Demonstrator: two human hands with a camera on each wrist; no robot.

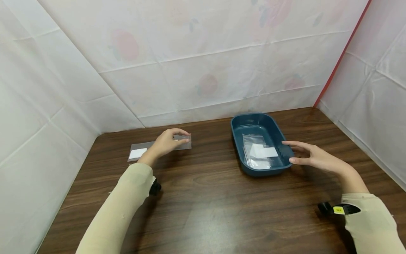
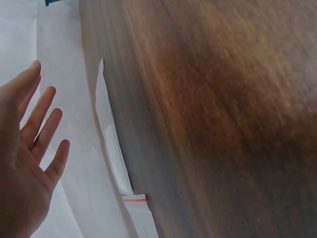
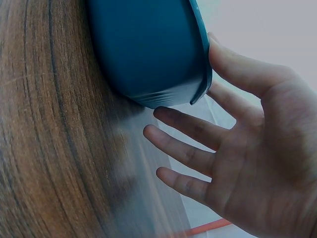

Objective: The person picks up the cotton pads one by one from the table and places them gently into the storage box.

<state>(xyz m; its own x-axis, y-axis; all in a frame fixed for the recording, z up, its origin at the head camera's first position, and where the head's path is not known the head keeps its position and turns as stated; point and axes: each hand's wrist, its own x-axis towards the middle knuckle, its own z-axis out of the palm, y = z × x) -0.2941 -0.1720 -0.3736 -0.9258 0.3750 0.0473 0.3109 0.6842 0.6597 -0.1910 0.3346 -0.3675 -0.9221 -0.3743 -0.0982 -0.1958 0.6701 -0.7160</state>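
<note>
My left hand (image 1: 165, 144) hovers over clear plastic zip bags (image 1: 141, 146) that lie on the table at the left and hold white pieces. Its fingers are relaxed and hold nothing; the hand and sleeve hide part of the bags. In the left wrist view, a red line shows on one bag (image 2: 141, 210). At the right, my right hand (image 1: 312, 157) is beside the right rim of a dark blue plastic basin (image 1: 237, 144). Its fingers are spread, and the thumb appears at the rim in the right wrist view. Several clear bags with white contents (image 1: 253, 141) lie inside the basin.
The dark wood-grain table (image 1: 203, 197) meets a white fruit-patterned sheet (image 1: 203, 67) at the back, with white sheeting on both sides. A red strip (image 1: 342, 53) runs up the back right corner. Black wrist-camera mounts sit on both sleeves.
</note>
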